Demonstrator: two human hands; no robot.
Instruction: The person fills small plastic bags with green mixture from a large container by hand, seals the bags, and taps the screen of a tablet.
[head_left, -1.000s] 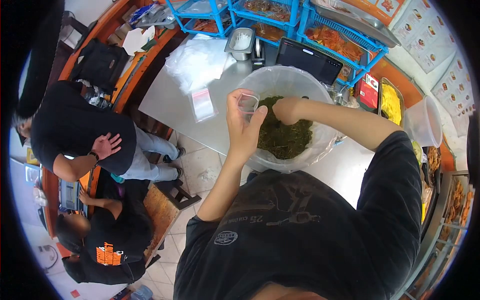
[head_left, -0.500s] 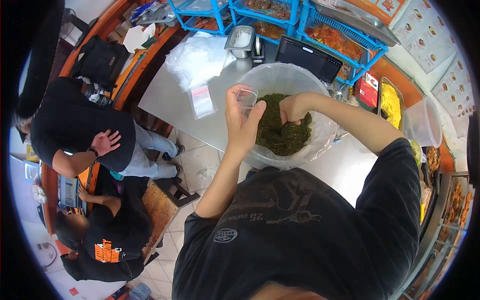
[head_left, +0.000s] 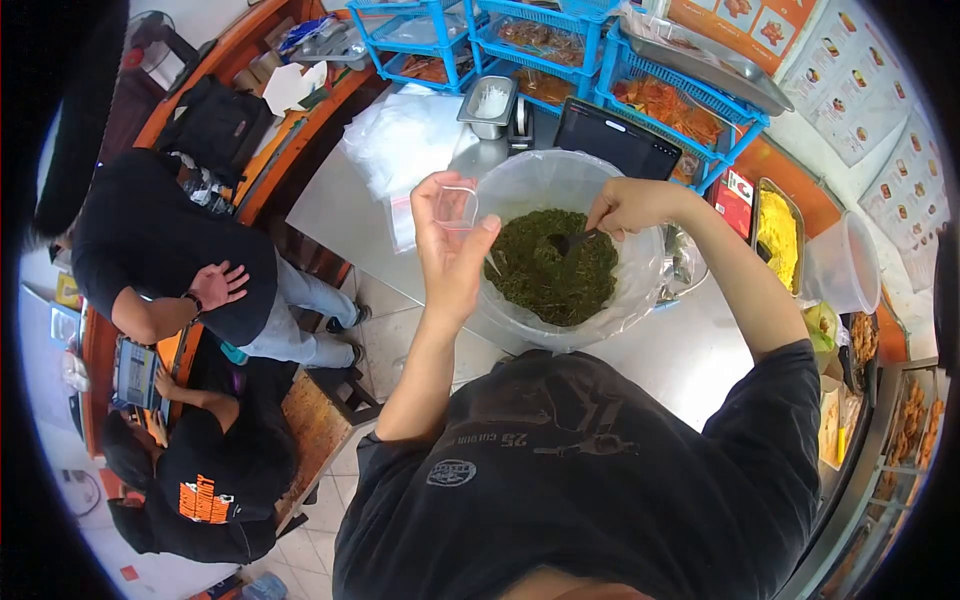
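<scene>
My left hand (head_left: 448, 268) holds a small see-through zip bag (head_left: 457, 207) with a red-edged mouth, spread apart between thumb and fingers at the tub's left rim. My right hand (head_left: 640, 206) is closed on the handle of a dark spoon (head_left: 571, 242). The spoon's bowl rests in or just over dark green chopped leafy stuff (head_left: 545, 285). That stuff lies in a large round tub (head_left: 645, 265) lined with thin plastic, close in front of my body. Whether the bag contains anything, I cannot make out.
A stack of plastic bags (head_left: 405, 140), a metal container (head_left: 489, 105) and a dark tablet (head_left: 618, 135) lie behind the tub on the steel table (head_left: 350, 215). Blue baskets (head_left: 665, 95) stand at the back. A yellow-filled tray (head_left: 777, 235) is right. People (head_left: 190, 255) are at left.
My right hand has risen out of the green stuff toward the tub's right side, bringing the spoon into sight. My left hand with the bag has shifted left and slightly down.
</scene>
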